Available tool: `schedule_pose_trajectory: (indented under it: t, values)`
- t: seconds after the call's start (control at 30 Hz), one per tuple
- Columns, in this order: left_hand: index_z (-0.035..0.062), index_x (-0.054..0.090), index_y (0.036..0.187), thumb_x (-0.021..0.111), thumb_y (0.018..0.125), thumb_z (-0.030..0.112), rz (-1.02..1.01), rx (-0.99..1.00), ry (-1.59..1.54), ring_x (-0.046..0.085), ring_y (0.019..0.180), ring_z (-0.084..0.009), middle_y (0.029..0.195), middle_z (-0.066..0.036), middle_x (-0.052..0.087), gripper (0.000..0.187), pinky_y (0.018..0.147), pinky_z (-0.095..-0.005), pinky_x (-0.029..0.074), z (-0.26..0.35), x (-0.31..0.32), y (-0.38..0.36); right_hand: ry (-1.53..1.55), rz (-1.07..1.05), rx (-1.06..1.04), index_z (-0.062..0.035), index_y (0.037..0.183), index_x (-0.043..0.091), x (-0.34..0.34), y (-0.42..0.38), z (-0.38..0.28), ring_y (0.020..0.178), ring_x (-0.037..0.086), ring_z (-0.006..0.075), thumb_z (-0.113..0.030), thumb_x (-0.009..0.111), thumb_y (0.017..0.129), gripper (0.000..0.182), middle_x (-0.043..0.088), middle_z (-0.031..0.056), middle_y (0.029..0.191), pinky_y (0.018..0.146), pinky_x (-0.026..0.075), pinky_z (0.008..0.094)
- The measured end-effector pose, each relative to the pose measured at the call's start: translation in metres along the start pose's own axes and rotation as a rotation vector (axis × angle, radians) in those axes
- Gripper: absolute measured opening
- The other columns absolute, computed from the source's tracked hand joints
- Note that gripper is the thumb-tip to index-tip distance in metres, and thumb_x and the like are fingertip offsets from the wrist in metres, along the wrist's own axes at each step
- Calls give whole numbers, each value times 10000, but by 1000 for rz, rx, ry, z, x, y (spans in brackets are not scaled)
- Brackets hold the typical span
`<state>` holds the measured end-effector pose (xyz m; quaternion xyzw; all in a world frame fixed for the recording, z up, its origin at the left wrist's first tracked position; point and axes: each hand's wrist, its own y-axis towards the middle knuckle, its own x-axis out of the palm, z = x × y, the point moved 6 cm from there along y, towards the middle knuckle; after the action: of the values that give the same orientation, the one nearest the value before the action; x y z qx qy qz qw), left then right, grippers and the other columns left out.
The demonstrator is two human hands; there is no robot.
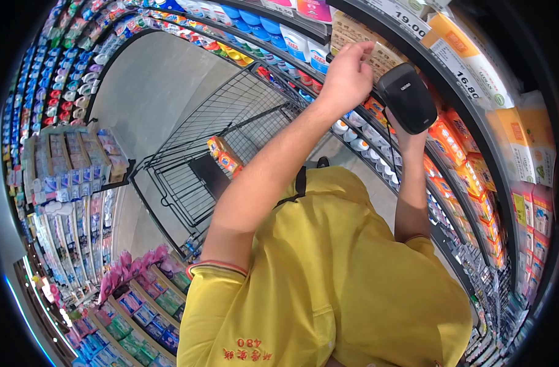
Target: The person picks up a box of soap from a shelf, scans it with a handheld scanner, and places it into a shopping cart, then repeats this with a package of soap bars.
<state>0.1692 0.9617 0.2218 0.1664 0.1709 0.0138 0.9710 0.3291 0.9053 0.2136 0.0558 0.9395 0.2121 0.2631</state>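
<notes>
My left hand (348,76) is raised in front of a brown patterned package (368,43) on the shelf. Its fingers are bent and close together, and anything between them is hidden. To its right, my right hand (408,136) grips a black rounded device (406,98) from below, with most of its fingers behind the device. A thin dark cord hangs beside this hand. Orange packs (447,139) stand on the shelf just right of the device.
A wire shopping cart (187,177) stands at the left with an orange pack (224,156) at its near end. Shelves with price labels (469,82) curve along the right. White and blue bags (294,44) line the upper shelf. A display of small boxes (77,162) is far left.
</notes>
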Motion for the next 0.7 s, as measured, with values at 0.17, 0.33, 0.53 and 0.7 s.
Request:
schedule_pose_trajectory:
  t: [0.17, 0.33, 0.53, 0.7]
  values:
    - [25, 488, 1193, 520, 815, -34, -12, 54, -63, 566, 1011, -219, 1079, -113, 541, 384, 782, -310, 506, 4, 3, -5, 54, 17, 4, -13, 1147, 542, 3, -1, -11, 996, 582, 222, -17, 757, 662, 531, 594, 113, 1091, 899, 430, 320]
    - [69, 427, 1171, 566, 875, 58, -123, -113, -470, 528, 1008, -142, 1068, -75, 520, 327, 765, -261, 475, -4, 12, -12, -9, 130, -182, 34, 1230, 489, 1, -4, -35, 1037, 569, 203, -32, 727, 695, 588, 573, 139, 1174, 957, 393, 319]
    - [30, 387, 978, 654, 852, 258, -19, -328, -781, 571, 698, -120, 898, -91, 561, 373, 644, -247, 501, -1, 5, 0, 20, -2, -88, 55, 1396, 242, 10, -16, -40, 1086, 547, 202, -42, 697, 723, 818, 533, 145, 1245, 980, 375, 313]
    - [27, 405, 967, 701, 808, 304, -113, -531, -771, 573, 687, -106, 893, -86, 556, 436, 592, -223, 522, -18, 8, 9, 27, 7, -14, 39, 1419, 190, 18, -20, -43, 1076, 544, 177, -74, 710, 748, 857, 535, 132, 1243, 970, 371, 283]
